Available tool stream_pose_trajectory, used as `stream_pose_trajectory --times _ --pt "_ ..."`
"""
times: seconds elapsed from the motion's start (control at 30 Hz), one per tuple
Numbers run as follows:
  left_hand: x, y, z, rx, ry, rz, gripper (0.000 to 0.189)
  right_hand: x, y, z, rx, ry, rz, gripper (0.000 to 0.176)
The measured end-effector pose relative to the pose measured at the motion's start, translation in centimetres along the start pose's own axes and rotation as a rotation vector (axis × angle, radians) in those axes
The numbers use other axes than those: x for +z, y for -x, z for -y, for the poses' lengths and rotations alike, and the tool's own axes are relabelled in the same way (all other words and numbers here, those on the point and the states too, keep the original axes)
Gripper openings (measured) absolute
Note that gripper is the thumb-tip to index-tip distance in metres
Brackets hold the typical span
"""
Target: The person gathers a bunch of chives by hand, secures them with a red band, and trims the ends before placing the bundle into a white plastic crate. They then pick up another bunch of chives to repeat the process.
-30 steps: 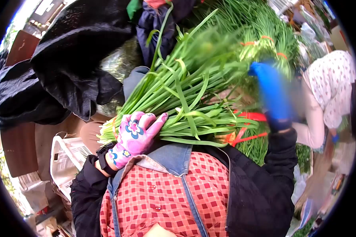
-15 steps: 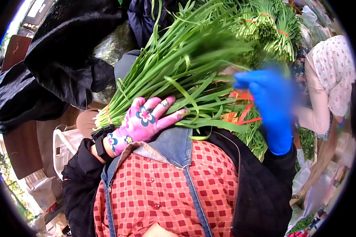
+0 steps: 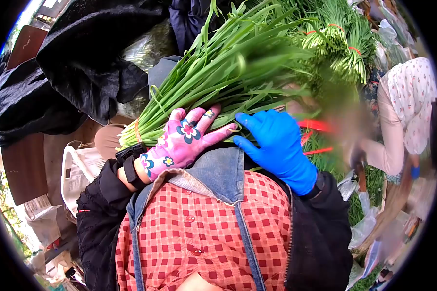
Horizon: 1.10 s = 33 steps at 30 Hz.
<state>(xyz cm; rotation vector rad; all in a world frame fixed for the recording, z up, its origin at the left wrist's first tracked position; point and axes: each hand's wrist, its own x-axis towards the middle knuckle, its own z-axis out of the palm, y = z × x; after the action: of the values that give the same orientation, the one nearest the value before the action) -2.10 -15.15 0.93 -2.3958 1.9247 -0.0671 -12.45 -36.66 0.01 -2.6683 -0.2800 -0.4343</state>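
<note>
Fingers (image 3: 217,134) flat atop green chive bundle (image 3: 218,72)

Daylight outdoors — black tarp (image 3: 82,63) heaped above a white crate (image 3: 80,167), brown board (image 3: 19,169) beside.

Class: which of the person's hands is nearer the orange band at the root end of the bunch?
Left. The left hand, pink-gloved, lies on the bunch of greens just beside the orange band; the right hand, blue-gloved, rests farther along the stalks.
</note>
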Motion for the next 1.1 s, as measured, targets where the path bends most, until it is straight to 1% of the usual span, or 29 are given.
stream_pose_trajectory --times 0.03,0.07,0.1,0.13,0.17,0.2,0.27,0.3,0.37,0.4,0.43,0.47,0.5,0.57,0.6,0.67,0.7,0.77,0.83,0.9,0.93,0.97,1.03,1.07,1.1 --pt "0.3 0.1 0.0 -0.007 0.027 -0.041 0.07 0.9 0.2 -0.1 -0.001 -0.001 0.0 0.037" --pt "0.6 0.2 0.0 -0.011 0.053 -0.081 0.07 1.8 0.5 -0.2 -0.01 0.082 -0.029 0.033" --pt "0.6 0.2 0.1 -0.007 0.052 -0.081 0.07 2.6 0.7 -0.3 -0.016 0.167 -0.06 0.029" --pt "0.5 0.2 0.2 0.002 0.037 -0.08 0.068 3.0 0.8 -0.4 -0.029 0.169 -0.092 0.021" --pt "0.5 0.2 0.2 0.01 0.021 -0.081 0.066 3.3 0.9 -0.5 -0.023 0.174 -0.096 0.021" --pt "0.6 0.2 0.1 0.018 -0.014 -0.113 0.065 3.5 1.0 -0.5 0.015 0.121 -0.147 0.02" --pt "0.7 0.3 0.2 0.025 0.003 -0.107 0.065 4.1 1.1 -0.6 0.096 0.001 -0.255 0.014" --pt "0.7 0.3 0.2 0.022 0.021 -0.1 0.065 3.9 1.1 -0.7 0.104 0.007 -0.257 0.014" --pt "0.4 0.2 0.2 0.023 0.008 -0.072 0.067 3.3 1.3 -1.1 0.455 -0.27 -0.392 0.015" --pt "0.2 0.2 0.2 0.023 0.015 -0.051 0.068 2.9 1.9 -2.6 0.519 -0.354 -0.422 0.016" --pt "0.1 0.1 0.3 0.025 0.019 -0.031 0.07 1.9 2.5 -3.5 0.678 -0.639 -0.438 0.016" --pt "0.1 0.1 0.4 0.038 0.015 -0.028 0.071 0.2 3.3 -4.6 0.736 -0.78 -0.394 0.015" --pt "0.2 0.2 0.4 0.037 -0.02 -0.068 0.07 -2.2 4.5 -5.9 0.77 -0.806 -0.195 0.016" --pt "0.4 0.3 0.4 0.035 -0.018 -0.067 0.069 -5.0 7.4 -8.1 0.867 -0.734 0.085 0.016" --pt "0.5 0.2 0.4 0.031 -0.015 -0.067 0.067 -5.7 8.2 -8.5 0.876 -0.729 0.08 0.016" --pt "0.3 0.0 0.3 0.044 -0.012 -0.069 0.066 -6.5 9.3 -8.9 0.746 -0.331 0.121 0.016" --pt "0.2 0.0 0.3 0.044 -0.013 -0.068 0.065 -6.6 9.2 -8.8 0.752 -0.33 0.119 0.016" --pt "0.3 0.1 0.3 0.048 -0.014 -0.057 0.065 -6.3 8.2 -8.4 0.717 -0.468 -0.114 0.014" --pt "0.7 0.2 0.3 0.042 -0.011 -0.063 0.063 -5.5 6.8 -8.0 0.728 -0.486 -0.159 0.013" --pt "0.8 0.3 0.1 0.031 -0.039 -0.047 0.057 -4.5 5.8 -7.9 0.644 -0.485 -0.263 0.012" --pt "0.8 0.3 0.1 0.028 -0.039 -0.048 0.057 -4.7 5.3 -7.7 0.62 -0.439 -0.212 0.014" --pt "0.8 0.3 0.1 0.024 -0.039 -0.049 0.057 -4.6 5.3 -7.8 0.62 -0.44 -0.214 0.014" --pt "0.6 0.3 0.0 0.02 -0.043 -0.035 0.057 -3.7 5.4 -8.3 0.687 -0.352 -0.061 0.02" --pt "0.5 0.3 -0.1 0.016 -0.046 -0.022 0.056 -2.7 5.9 -9.2 0.699 -0.36 -0.007 0.025" --pt "0.7 0.3 -0.1 0.015 -0.043 -0.022 0.056 -1.8 6.1 -9.5 0.7 -0.36 -0.004 0.025"
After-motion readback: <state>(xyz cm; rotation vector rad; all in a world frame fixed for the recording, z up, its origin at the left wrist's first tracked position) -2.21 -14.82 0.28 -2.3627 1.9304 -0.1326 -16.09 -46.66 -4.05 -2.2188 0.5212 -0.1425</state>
